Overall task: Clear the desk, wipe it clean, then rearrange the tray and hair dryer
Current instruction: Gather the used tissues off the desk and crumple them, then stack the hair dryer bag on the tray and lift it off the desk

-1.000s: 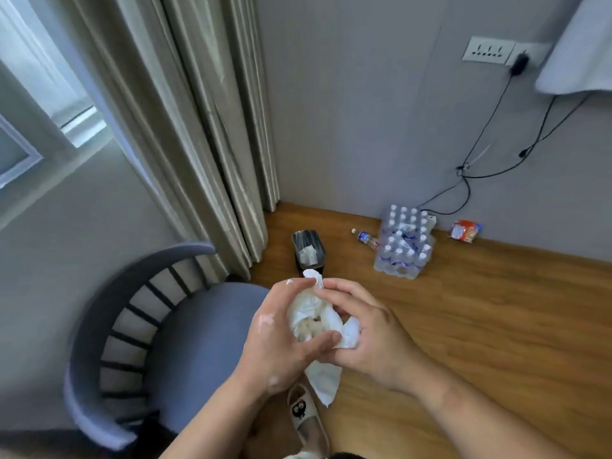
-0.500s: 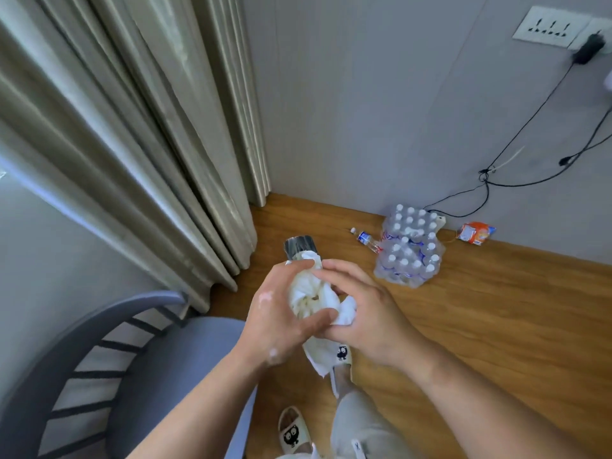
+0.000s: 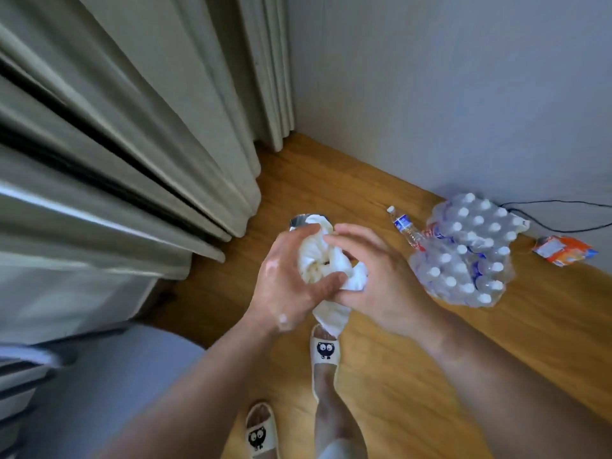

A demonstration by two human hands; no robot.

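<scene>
Cloth wad (image 3: pixel 318 260), white and crumpled, was held between both hands above the wood floor (image 3: pixel 430 359), with a tail of it hanging below them toward the front slipper (image 3: pixel 324 349). Left hand (image 3: pixel 291 286) gripped its left side: fingers curled over the top, thumb pressed across the front. Right hand (image 3: pixel 374 276) closed on its right side, fingers bent round the bunch. Dark bin (image 3: pixel 298 221) stood just behind the wad, with only a bit of rim visible. Shrink-wrapped bottle pack (image 3: pixel 470 256) sat on the floor near the wall edge, right of the hands. One loose bottle (image 3: pixel 404 226) lay at the pack's left side; couldn't tell if they touched. Orange packet (image 3: pixel 563 250) lay further right by the wall. Curtain (image 3: pixel 132 127) hung at left, grey chair (image 3: pixel 116 376) sat bottom left.
</scene>
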